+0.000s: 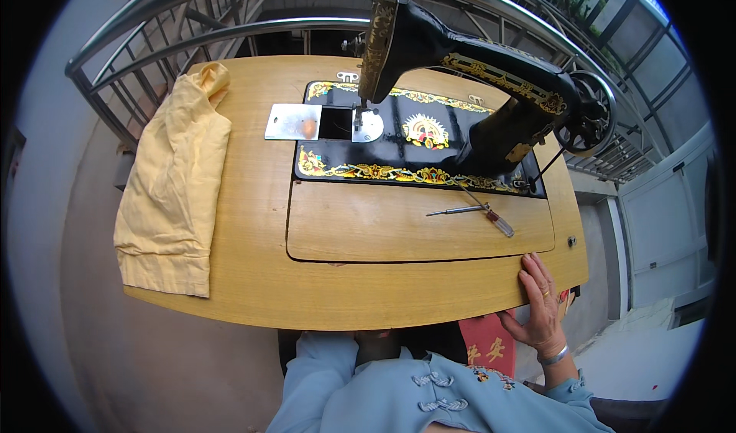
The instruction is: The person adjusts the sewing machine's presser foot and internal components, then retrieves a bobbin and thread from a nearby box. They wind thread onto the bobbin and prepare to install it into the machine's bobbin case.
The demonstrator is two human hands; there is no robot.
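My right hand (541, 309) rests on the front edge of the wooden sewing table (353, 295), fingers extended, holding nothing. My left hand is hidden; only its blue sleeve shows below the table. A black sewing machine (498, 80) with gold decoration stands on the table. Left of its needle, a metal slide plate (287, 123) is pulled out beside a dark opening. A screwdriver with a red-and-clear handle (498, 222) and a slim metal tool (448, 211) lie crossed in front of the machine. A folded pale-yellow cloth (172, 195) lies along the table's left side.
A curved metal railing (230, 28) runs behind the table, continuing down the right. A white door (663, 218) stands at the right. A red padded item (479, 341) shows under the table's front edge, beside my lap.
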